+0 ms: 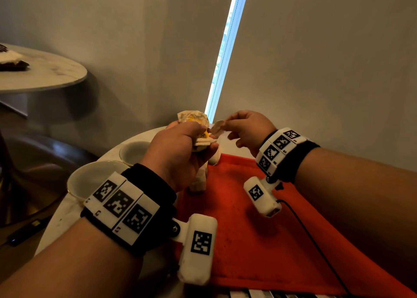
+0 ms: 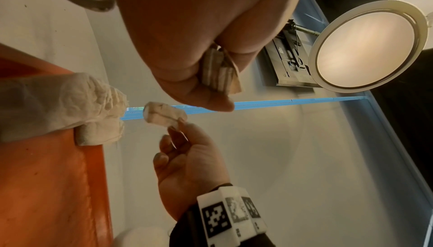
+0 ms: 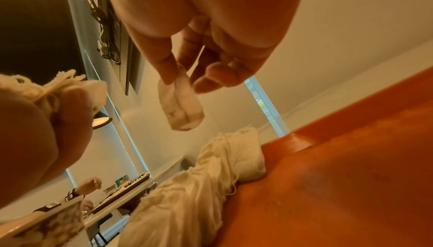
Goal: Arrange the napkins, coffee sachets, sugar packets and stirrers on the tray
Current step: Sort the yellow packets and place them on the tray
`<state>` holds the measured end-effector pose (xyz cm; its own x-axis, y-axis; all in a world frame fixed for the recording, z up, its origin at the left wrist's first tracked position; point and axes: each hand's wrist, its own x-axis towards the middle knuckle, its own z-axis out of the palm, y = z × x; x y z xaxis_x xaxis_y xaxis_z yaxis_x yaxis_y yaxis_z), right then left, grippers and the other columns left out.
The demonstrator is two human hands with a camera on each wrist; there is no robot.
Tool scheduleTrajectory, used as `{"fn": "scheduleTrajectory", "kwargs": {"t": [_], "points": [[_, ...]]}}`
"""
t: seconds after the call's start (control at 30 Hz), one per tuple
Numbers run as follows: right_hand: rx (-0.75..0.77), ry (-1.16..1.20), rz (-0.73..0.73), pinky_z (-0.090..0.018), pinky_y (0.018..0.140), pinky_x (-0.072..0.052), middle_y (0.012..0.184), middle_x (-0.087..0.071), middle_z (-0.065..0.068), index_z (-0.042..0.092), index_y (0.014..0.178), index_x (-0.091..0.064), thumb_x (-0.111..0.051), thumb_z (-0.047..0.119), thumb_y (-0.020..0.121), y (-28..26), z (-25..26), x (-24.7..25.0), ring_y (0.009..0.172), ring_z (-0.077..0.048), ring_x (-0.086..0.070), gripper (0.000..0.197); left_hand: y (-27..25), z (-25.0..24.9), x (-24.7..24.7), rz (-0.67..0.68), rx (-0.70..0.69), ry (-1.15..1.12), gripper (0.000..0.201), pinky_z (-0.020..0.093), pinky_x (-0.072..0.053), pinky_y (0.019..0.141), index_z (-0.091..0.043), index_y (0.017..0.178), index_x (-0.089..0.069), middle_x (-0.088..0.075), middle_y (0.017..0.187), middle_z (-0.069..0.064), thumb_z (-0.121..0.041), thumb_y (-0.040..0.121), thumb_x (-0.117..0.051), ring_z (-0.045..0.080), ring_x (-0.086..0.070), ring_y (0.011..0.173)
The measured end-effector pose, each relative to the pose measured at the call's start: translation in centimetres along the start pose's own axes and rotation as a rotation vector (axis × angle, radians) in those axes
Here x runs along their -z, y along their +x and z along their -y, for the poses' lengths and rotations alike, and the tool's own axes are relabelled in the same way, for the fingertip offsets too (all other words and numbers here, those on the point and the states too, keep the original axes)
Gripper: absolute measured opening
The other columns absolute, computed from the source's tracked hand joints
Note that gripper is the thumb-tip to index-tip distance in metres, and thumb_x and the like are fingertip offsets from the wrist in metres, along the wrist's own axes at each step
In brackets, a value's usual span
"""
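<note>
Sachet (image 3: 181,105) pinched by right hand (image 1: 247,128), hanging lengthwise downward; left hand (image 1: 180,148) grips packets (image 2: 220,71).

A small pale packet (image 3: 181,107) hangs pinched at its top between right fingertips (image 3: 167,76); a bundle of packets (image 1: 202,139) sits clenched in left fingers (image 1: 191,130).

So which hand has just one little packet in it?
The right hand. It pinches a single small packet between thumb and fingertips, while the left hand grips a whole bunch of packets above the orange tray.
</note>
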<state>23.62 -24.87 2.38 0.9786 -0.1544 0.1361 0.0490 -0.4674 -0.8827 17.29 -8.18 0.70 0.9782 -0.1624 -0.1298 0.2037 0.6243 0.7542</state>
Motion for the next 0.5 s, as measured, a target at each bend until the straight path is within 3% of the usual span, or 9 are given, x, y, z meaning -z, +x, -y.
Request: {"fn": "scheduleTrajectory", "kwargs": {"t": [0.13,0.3,0.5], "points": [[-0.023,-0.085,-0.063,-0.034,0.058,-0.048,0.083,-0.07,-0.011,0.012,0.083,-0.068,-0.07,0.011,0.086,0.3,-0.5,0.1,0.069,-0.018,-0.061,0.004,0.0,-0.1,0.1,0.004,0.018,-0.003,0.027,0.022,-0.054,0.049,-0.002,0.125,-0.057,-0.061,0.103,0.017,-0.009,0.099,-0.055,0.021,-0.063,0.073],[-0.082,-0.014,0.041,-0.034,0.064,-0.058,0.09,-0.073,-0.019,0.0,0.098,-0.064,-0.067,0.002,0.087,-0.2,-1.0,0.1,0.076,-0.025,-0.072,0.011,0.0,-0.1,0.1,0.001,0.017,-0.003,0.026,0.023,-0.053,0.049,-0.001,0.124,-0.058,-0.062,0.098,0.017,-0.009,0.099,-0.055,0.02,-0.063,0.069],[-0.108,0.309,0.104,-0.036,0.071,-0.061,0.064,-0.072,-0.01,0.002,0.094,-0.055,-0.067,-0.006,0.086,0.1,-1.1,-0.8,0.064,-0.022,-0.072,0.016,0.0,-0.1,0.1,0.005,0.017,-0.008,0.028,0.022,-0.053,0.049,-0.001,0.127,-0.055,-0.061,0.108,0.02,-0.008,0.099,-0.054,0.021,-0.062,0.074]]}}
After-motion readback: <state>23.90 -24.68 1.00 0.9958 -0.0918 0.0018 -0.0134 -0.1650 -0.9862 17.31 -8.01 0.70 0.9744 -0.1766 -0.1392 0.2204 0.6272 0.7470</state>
